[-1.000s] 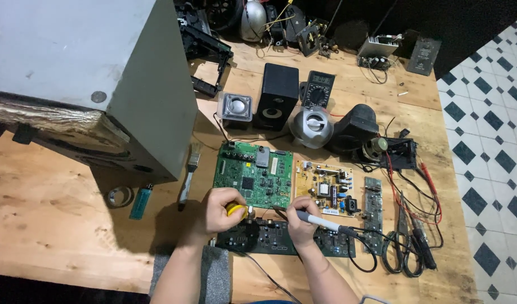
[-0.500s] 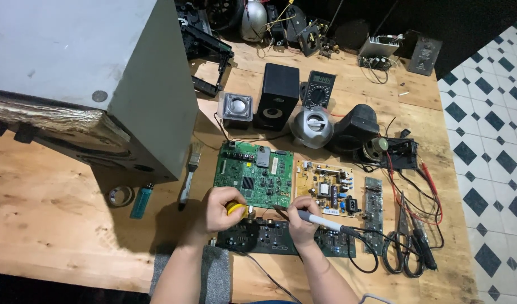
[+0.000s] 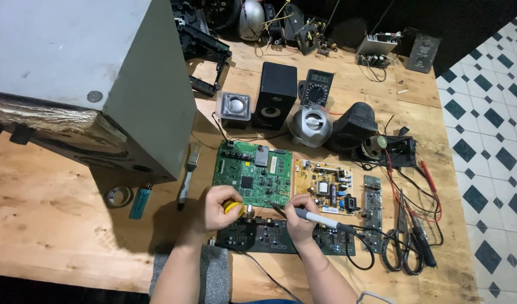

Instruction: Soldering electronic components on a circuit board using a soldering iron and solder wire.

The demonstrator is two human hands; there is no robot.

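Dark rectangular circuit board, the one lying at the near edge of the pale wooden workbench, is the piece being worked on in the head view, and every place below is given from it. Just behind it a green rectangular circuit board is lying flat, and behind and to the right of it a yellowish power board crowded with components is sitting beside a narrow grey strip board. The left hand is curling closed over the dark board's rear left part, pinching a small yellow roll that looks like solder between thumb and fingers. The right hand is gripping a pen-shaped iron with a white and dark handle in a closed writing hold, its tip pointing left toward the yellow roll, its black cable trailing off to the right. Far to the left of the dark board a teal lighter, a small paintbrush and a large grey metal cabinet are standing clear; well behind it are a black box speaker, a dark multimeter and a round silver speaker. By my judgement a joint along the rear edge is being soldered; whether the tip is touching the board I cannot tell. The next move would call for bringing solder and tip together on one pad, steadily, without bridging neighbours.
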